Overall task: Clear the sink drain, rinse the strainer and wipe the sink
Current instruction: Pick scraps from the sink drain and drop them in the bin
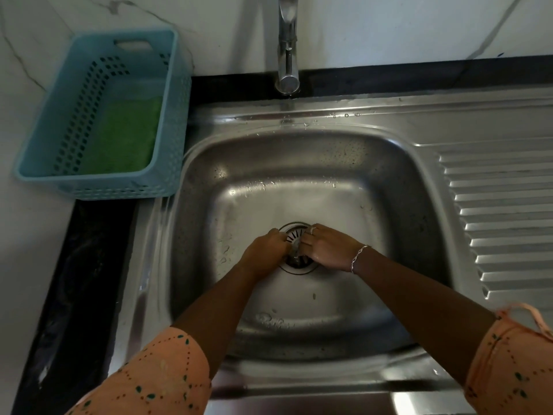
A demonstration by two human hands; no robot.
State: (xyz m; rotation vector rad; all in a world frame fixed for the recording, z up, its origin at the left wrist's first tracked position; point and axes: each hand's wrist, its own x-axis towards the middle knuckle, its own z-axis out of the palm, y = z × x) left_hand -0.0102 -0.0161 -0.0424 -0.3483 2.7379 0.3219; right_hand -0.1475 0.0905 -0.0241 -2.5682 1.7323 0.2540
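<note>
Strainer (294,238), tilted, sits over the drain (299,263) in the middle of the sink (398,175) floor, pinched between left hand (266,250) and right hand (324,248), fingers closed on its rim. Both forearms reach in from the sink's near edge.

A blue basket and a tap near the wall

Far up and to the left of the hands sits a light blue plastic basket (98,115) full of little holes, with a green cloth (125,136) lying flat inside it. Straight up past the hands a shiny metal tap (288,49) comes down from the top. The white wall (389,28) behind has thin grey lines like marble. A black counter edge (74,280) runs down the left of the hands.
</note>
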